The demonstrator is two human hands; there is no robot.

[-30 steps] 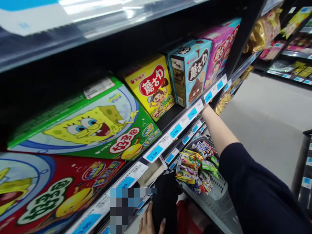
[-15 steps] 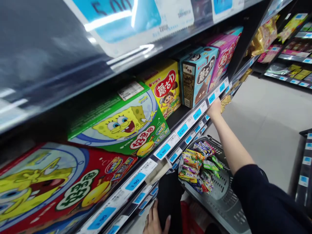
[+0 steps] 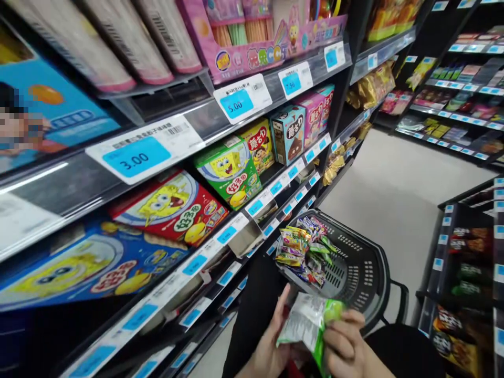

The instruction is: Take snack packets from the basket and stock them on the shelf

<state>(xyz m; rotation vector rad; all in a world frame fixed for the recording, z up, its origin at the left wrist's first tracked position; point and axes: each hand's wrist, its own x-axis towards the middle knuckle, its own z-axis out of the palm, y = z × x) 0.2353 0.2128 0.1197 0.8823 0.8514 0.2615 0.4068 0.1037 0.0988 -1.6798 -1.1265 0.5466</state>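
A small silver-and-green snack packet [image 3: 302, 319] is between my hands, low in the head view. My right hand [image 3: 346, 341] pinches its green right end with curled fingers. On the packet's left side is my left hand [image 3: 271, 338], one digit pointing up along the edge and the others partly hidden under it. Just beyond the packet, a dark grey shopping basket [image 3: 380, 262] rests between my legs and the shelf. Several colourful snack packets [image 3: 293, 244] are heaped in its left part.
Shelving with price labels [image 3: 232, 231] runs along my left. It carries a blue box [image 3: 90, 262], a red box [image 3: 173, 207], a green box [image 3: 230, 170] and more snack boxes. Another shelf unit [image 3: 444, 247] stands at right. Pale floor [image 3: 394, 168] lies between them.
My right hand has come back from the lower shelf edge and now grips a silver-and-green packet. My left hand has left my knee and joined it. The view has pulled back from the shelf.
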